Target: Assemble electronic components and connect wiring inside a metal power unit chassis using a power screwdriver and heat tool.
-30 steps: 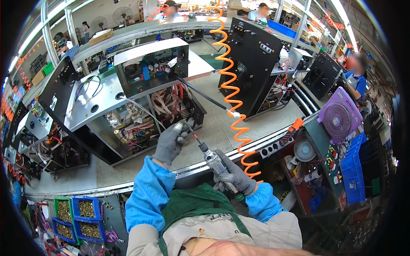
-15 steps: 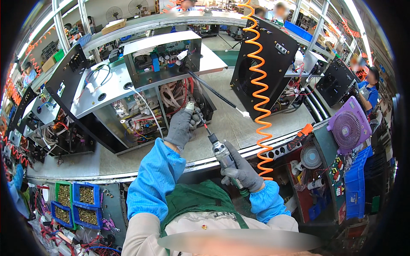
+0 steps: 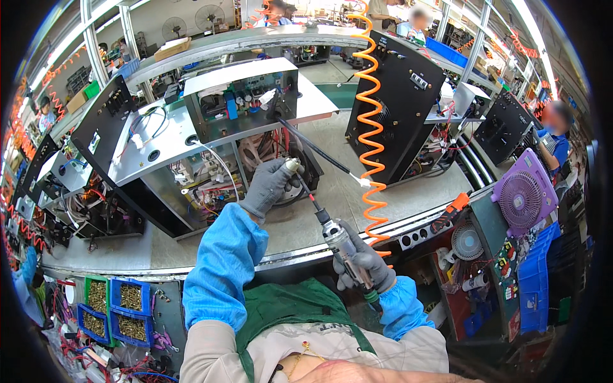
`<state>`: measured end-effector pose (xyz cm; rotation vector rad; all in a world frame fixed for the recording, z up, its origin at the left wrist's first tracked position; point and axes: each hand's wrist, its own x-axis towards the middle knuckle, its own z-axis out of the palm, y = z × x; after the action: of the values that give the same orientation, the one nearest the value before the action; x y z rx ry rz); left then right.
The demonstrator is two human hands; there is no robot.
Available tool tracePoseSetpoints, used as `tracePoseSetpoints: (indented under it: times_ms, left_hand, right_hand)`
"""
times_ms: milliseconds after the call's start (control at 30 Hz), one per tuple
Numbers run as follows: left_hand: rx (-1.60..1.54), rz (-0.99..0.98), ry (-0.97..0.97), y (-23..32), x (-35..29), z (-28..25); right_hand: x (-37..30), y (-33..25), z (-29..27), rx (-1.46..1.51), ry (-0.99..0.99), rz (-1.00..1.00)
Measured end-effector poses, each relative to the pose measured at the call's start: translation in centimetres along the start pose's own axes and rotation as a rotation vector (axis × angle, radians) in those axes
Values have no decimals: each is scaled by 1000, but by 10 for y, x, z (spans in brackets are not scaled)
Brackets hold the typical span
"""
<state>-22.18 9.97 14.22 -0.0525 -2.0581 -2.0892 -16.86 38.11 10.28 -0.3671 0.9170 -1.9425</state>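
Note:
My right hand (image 3: 364, 265), in a grey glove, is wrapped round a silver powered screwdriver (image 3: 338, 239). Its long dark bit with a red band points up and left toward my other hand. Between the gloved fingers of my left hand (image 3: 268, 187) is a small cream-coloured, rounded fitting (image 3: 292, 165); its exact kind is unclear. The bit's tip lies close to those fingers, and whether it touches the fitting cannot be made out. Just beyond stands an open metal chassis (image 3: 211, 180) with wiring inside, a circuit-board box (image 3: 246, 102) on top. A black cable (image 3: 316, 148) slants out of it.
A coiled orange hose (image 3: 370, 121) hangs right of my hands. Behind it stands a black-panelled unit (image 3: 396, 105). At lower left are blue bins (image 3: 131, 311) of brass-coloured hardware. A purple fan (image 3: 523, 191) stands at right. Several people are farther off.
The cream-coloured fitting is turned more into view at my left fingertips. My right hand and the screwdriver have shifted slightly down. The orange hose has swung left.

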Motion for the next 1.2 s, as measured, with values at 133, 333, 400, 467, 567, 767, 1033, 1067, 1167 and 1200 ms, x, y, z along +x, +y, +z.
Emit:
tracePoseSetpoints:
  times_ms: [133, 333, 400, 467, 567, 767, 1033, 1067, 1167, 1200]
  left_hand:
    - [93, -85, 3, 9, 1, 1]
    - [156, 253, 276, 46, -9, 13]
    - [332, 381, 349, 80, -24, 21]
    - [667, 671, 287, 100, -26, 25]
    - [812, 376, 282, 106, 0, 18]
    - [503, 131, 226, 120, 24, 4]
    - [267, 93, 174, 120, 27, 6]
    - [281, 72, 181, 122, 26, 7]
    - [382, 91, 203, 115, 35, 3]
    - [472, 128, 218, 112, 38, 0]
  right_hand:
    - [1, -7, 14, -204, 145, -20]
    - [10, -39, 5, -222, 106, -129]
    - [16, -67, 18, -305, 158, -183]
    - [25, -95, 26, -416, 146, -143]
    - [38, -116, 46, -522, 149, -179]
    - [51, -132, 54, -579, 90, -173]
    - [49, -134, 58, -584, 114, -157]
    - [49, -134, 58, -610, 113, -153]
    - [49, -136, 64, -660, 119, -149]
    - [49, -137, 69, -680, 124, -148]
